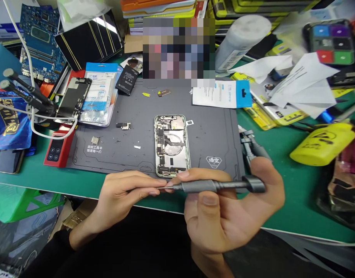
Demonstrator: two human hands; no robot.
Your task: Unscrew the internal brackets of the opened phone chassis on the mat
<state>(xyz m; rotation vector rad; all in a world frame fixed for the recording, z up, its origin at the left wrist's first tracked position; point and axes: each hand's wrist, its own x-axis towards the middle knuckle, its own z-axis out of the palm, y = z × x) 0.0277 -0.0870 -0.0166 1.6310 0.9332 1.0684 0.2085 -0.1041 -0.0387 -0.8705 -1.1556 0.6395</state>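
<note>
My right hand (229, 216) grips a grey precision screwdriver (214, 186), held level with its thin tip pointing left. My left hand (128, 195) pinches the tip between thumb and fingers; whether a screw sits there is too small to tell. Just beyond both hands an opened phone (171, 144) lies face down on the grey repair mat (218, 127), its boards and coil exposed. Small loose parts (123, 125) lie on the mat to its left.
A second phone chassis (73, 96) rests on a red holder (57, 148) at the left, beside a blue packet (100, 92) and a battery (126, 79). A yellow bottle (322, 143), papers (304, 81) and spare screwdrivers (252, 146) crowd the right. The green table edge (50, 181) runs near me.
</note>
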